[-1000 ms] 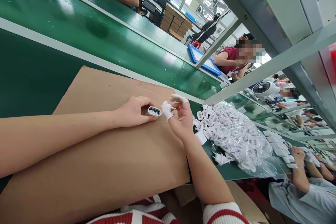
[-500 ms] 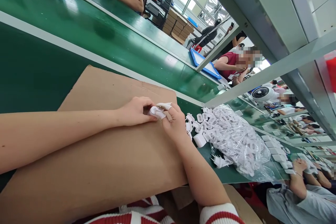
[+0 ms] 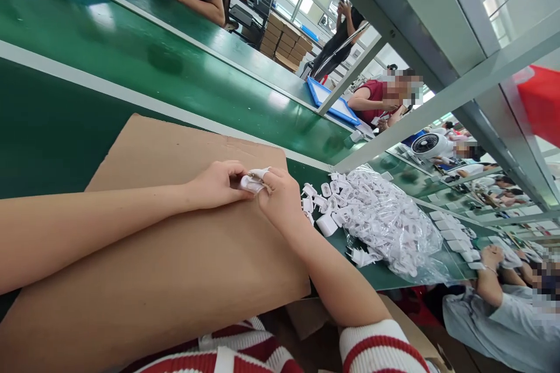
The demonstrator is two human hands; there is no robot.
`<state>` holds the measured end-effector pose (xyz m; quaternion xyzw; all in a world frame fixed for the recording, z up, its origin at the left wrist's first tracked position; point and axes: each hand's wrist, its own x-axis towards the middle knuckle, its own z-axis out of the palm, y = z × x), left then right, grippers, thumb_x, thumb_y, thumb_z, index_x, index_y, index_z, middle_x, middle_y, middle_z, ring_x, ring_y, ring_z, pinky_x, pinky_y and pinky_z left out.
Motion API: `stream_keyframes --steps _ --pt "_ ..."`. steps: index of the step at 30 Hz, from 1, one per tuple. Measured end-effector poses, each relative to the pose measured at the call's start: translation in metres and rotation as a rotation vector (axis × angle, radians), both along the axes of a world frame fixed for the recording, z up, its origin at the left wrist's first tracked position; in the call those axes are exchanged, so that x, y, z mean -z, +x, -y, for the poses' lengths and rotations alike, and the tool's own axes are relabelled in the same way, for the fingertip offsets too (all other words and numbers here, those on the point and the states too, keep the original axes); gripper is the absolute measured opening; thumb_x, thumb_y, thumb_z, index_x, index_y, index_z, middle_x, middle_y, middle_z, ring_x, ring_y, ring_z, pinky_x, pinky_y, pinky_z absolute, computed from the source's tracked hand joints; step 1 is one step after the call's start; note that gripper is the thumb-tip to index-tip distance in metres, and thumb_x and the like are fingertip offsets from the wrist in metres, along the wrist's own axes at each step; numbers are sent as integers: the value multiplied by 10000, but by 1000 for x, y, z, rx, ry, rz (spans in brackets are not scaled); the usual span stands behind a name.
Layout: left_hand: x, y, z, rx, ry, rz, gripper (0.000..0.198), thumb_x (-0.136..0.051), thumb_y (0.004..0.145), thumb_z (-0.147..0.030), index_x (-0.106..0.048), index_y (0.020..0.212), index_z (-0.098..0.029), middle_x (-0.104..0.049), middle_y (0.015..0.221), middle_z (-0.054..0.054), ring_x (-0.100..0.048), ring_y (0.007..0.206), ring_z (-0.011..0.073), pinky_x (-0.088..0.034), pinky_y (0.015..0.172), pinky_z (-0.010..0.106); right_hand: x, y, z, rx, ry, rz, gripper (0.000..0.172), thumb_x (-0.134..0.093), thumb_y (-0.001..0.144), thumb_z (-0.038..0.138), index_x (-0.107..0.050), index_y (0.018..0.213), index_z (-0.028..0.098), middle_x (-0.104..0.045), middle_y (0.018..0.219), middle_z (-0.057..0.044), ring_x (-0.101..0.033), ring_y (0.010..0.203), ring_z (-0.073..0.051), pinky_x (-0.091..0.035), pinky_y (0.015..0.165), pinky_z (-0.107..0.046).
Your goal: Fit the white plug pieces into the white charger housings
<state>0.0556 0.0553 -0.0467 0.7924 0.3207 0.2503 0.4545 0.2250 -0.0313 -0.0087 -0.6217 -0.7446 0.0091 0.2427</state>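
Above a brown cardboard sheet (image 3: pixel 166 256), both my hands meet at a small white plastic charger part (image 3: pixel 251 184). My left hand (image 3: pixel 214 185) pinches its left end between thumb and fingers. From the other side my right hand (image 3: pixel 282 195) is closed on the same part, with white coverings on its thumb and finger. The fingers hide much of the part, so its exact shape is hard to make out. Just right of my right hand lie loose white plug pieces (image 3: pixel 326 224) on the green bench.
A clear plastic bag (image 3: pixel 394 227) heaped with white plug parts lies to the right. White boxy pieces (image 3: pixel 455 239) stand in rows beyond it. A metal frame post (image 3: pixel 354 160) rises behind the bag. Co-workers sit along the bench, near blue-rimmed trays (image 3: pixel 332 105).
The camera view has shifted slightly, so the scene sits a little further left. Both hands still hold the white part, with the right fingers now bent closer over it.
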Motion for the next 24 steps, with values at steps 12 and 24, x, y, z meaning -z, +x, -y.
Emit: stream_keyframes --steps 12,24 --pt "-2 -2 2 -28 -12 -3 408 -781 697 -540 -688 871 -183 -669 852 19 -615 800 206 -455 698 300 -15 1 -11 -15 -98 -84 281 -565 686 53 -691 875 218 -708 857 -9 -627 782 -181 -413 673 -272" --pt "3 -13 11 31 127 8 275 -792 717 -399 -744 874 -179 -662 931 65 -630 876 231 -492 786 337 30 -6 11 -51 131 -225 447 -584 766 75 -687 1168 241 -714 1068 -78 -619 993 -286 -528 831 -411"
